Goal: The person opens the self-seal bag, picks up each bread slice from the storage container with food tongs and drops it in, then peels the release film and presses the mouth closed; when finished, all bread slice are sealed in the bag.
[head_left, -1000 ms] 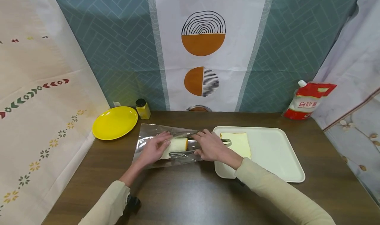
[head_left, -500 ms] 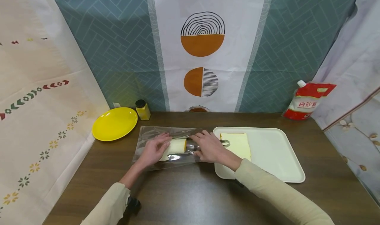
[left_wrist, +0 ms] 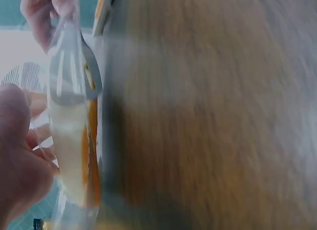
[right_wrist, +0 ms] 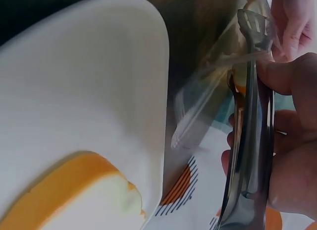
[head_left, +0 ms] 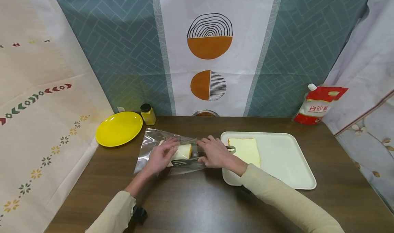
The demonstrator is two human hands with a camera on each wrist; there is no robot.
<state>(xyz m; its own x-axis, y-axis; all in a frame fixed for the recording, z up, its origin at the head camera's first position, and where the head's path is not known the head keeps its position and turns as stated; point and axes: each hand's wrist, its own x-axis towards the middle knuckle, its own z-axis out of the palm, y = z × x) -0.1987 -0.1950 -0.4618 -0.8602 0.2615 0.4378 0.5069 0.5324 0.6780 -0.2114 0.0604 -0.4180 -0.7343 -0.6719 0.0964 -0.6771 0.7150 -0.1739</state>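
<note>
Inside a clear plastic bag (head_left: pixel 143 154) lies a slice of bread (head_left: pixel 184 152), pale with an orange-brown crust. My left hand (head_left: pixel 160 156) holds the bagged slice from outside, its thumb and fingers bent about it in the left wrist view. Metal tongs (right_wrist: pixel 252 126) are gripped in my right hand (head_left: pixel 214 152); their slotted ends reach into the bag, along the slice's two sides. The bag's mouth lies near my right thumb (right_wrist: pixel 280 74). A second bread slice (head_left: pixel 244 151) rests at the left of the white tray (head_left: pixel 286 161), beyond my right wrist.
A yellow plate (head_left: pixel 119 128) and a small yellow jar (head_left: pixel 148 115) with a black lid stand at the back left. At the back right, a red and white pouch (head_left: pixel 320 105) leans against the curtain. Brown tabletop (head_left: pixel 197 202) extends in front of both hands.
The bread slice and the tongs have shifted slightly left, deeper into the bag. The bag's film has changed its folds. Both hands keep nearly the same place.
</note>
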